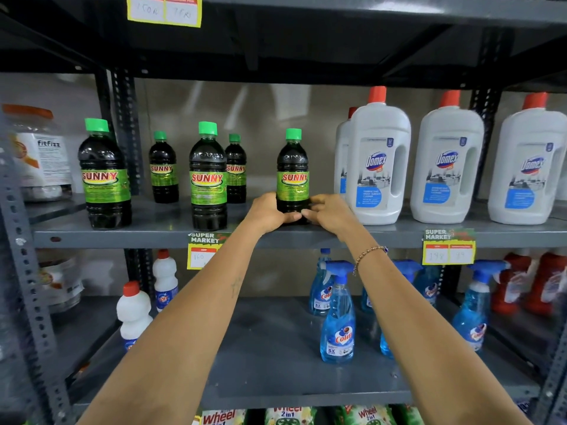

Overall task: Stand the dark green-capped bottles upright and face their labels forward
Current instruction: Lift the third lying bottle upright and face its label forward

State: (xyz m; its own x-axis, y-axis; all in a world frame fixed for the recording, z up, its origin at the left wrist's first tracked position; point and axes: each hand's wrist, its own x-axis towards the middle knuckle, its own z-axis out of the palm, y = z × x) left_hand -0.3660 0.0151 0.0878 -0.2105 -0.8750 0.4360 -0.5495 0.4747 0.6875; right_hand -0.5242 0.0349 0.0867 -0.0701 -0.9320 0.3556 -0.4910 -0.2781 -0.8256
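Grey metal shop shelf [171, 233], cleaning aisle. Five dark green-capped bottles, all upright, labels forward; white cleaner jugs [379, 167] at right. Rightmost bottle [293, 176], near the shelf's front edge: my left hand [270, 211] and right hand [329, 211] both wrapped around its base, low grip, likely so the label stays visible while I square it.

"sunny" on green-capped bottle [293, 176]

Hands [302, 211] hide held bottle [292, 176] base; price tags [448, 251] illegible.
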